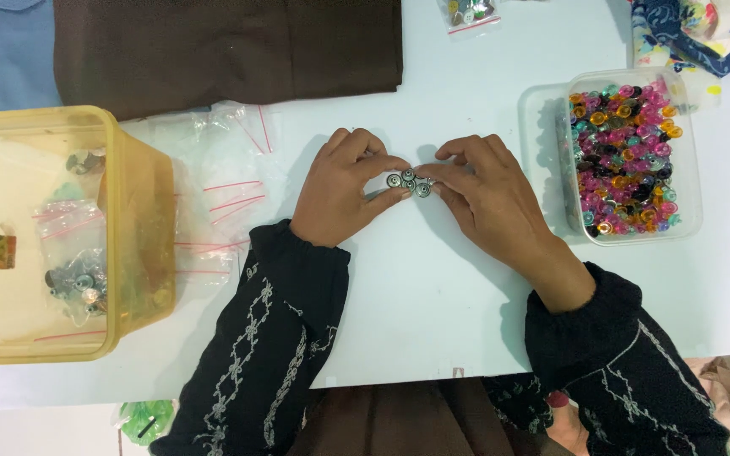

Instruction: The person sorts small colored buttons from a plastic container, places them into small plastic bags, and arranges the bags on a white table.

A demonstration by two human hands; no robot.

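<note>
Grey-green and round, a few small buttons (409, 183) sit in a tight cluster between the two hands, just above the white table (433, 295). The left hand (344, 190) pinches the cluster from its side with thumb and forefinger closed on the nearest button. The right hand (487, 198) meets it from the other side, and its fingertips (438, 172) close on the same cluster, so both hands grip the buttons together and the fingers of both almost touch.

To the right of the grip, near the right hand but apart from it, stands a clear plastic box (693, 169) full of many small buttons in pink, orange, teal and dark colours. To the left of the grip lie several empty clear zip bags (221, 186) with red strips, flat on the table. Further left is a yellowish translucent tub (141, 211); inside it are more small bags with grey buttons. Beyond the grip, away from the person, a folded dark brown cloth (230, 46) lies on the table. Both wrists wear black sleeves (280, 338) with pale embroidered lines.
</note>
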